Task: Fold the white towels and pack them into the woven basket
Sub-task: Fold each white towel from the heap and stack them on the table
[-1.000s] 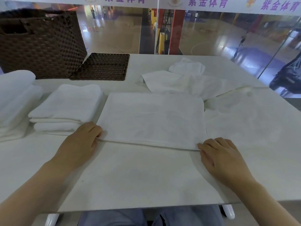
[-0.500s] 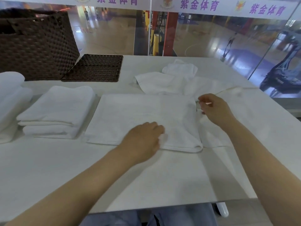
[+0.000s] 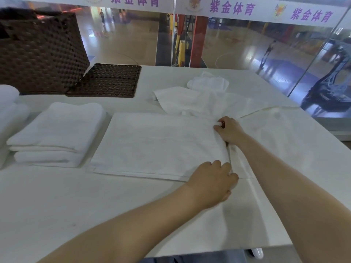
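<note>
A half-folded white towel (image 3: 159,145) lies flat in the middle of the white table (image 3: 76,205). My right hand (image 3: 228,130) pinches its far right corner. My left hand (image 3: 212,184) grips its near right corner, fingers curled over the edge. Two folded white towels (image 3: 57,133) are stacked to the left. Loose unfolded white towels (image 3: 199,99) lie behind. The dark brown woven basket (image 3: 38,52) stands at the back left, with its flat woven lid (image 3: 106,80) beside it on the table.
More folded white towels (image 3: 9,107) sit at the far left edge. A glass wall (image 3: 247,44) runs behind the table, with a sports hall beyond. The table's right part and front part are bare white surface.
My left hand moved across from the towel's near left corner to its near right corner. My right hand went from the near right corner up to the far right corner and took hold of it.
</note>
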The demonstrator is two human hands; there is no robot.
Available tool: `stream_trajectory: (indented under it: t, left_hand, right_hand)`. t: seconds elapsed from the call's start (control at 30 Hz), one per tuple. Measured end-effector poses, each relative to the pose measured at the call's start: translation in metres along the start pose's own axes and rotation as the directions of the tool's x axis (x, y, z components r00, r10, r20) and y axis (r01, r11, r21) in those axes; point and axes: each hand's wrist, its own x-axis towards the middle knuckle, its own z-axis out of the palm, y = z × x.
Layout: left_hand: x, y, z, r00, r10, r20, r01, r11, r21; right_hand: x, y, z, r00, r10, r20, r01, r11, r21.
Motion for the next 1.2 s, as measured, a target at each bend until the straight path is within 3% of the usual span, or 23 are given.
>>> stream_trajectory:
  t: [0.2,0.3,0.53,0.63,0.77,0.9,1.03,1.2]
  left_hand:
    - [0.017,0.008,-0.016,0.975,-0.142,0.171,0.143,0.990,0.006]
    - [0.024,0.012,-0.015,0.963,-0.201,0.180,0.206,0.979,-0.007]
    - [0.024,0.010,-0.027,0.969,-0.131,0.209,0.143,0.989,-0.040]
    - [0.023,0.006,-0.029,0.976,-0.014,0.216,0.023,0.999,-0.042]
    - [0.015,-0.002,-0.032,0.990,-0.028,0.137,0.039,0.996,-0.080]
    - [-0.001,-0.018,-0.035,0.987,-0.162,-0.003,0.153,0.934,-0.322]
    - [-0.027,-0.041,-0.052,0.908,-0.396,-0.139,0.249,0.775,-0.580]
    - [-0.075,-0.072,-0.070,0.655,-0.721,-0.228,0.253,0.492,-0.833]
  right_hand:
    - [0.007,-0.003,-0.010,0.998,-0.056,0.024,0.056,0.998,-0.016]
    - [0.009,-0.010,-0.021,0.998,-0.040,0.044,0.040,0.999,0.002]
    - [0.010,-0.022,-0.037,0.996,0.011,0.087,-0.026,0.986,0.162]
    - [0.009,-0.030,-0.048,0.993,-0.012,0.121,-0.009,0.985,0.170]
    - [0.008,-0.040,-0.060,0.987,-0.014,0.161,-0.014,0.985,0.172]
    - [0.009,-0.060,-0.074,0.991,-0.036,0.127,0.011,0.982,0.188]
    - [0.012,-0.103,-0.097,0.992,-0.090,0.083,0.078,0.986,0.146]
    - [0.014,-0.189,-0.105,0.975,-0.203,0.086,0.205,0.979,-0.014]
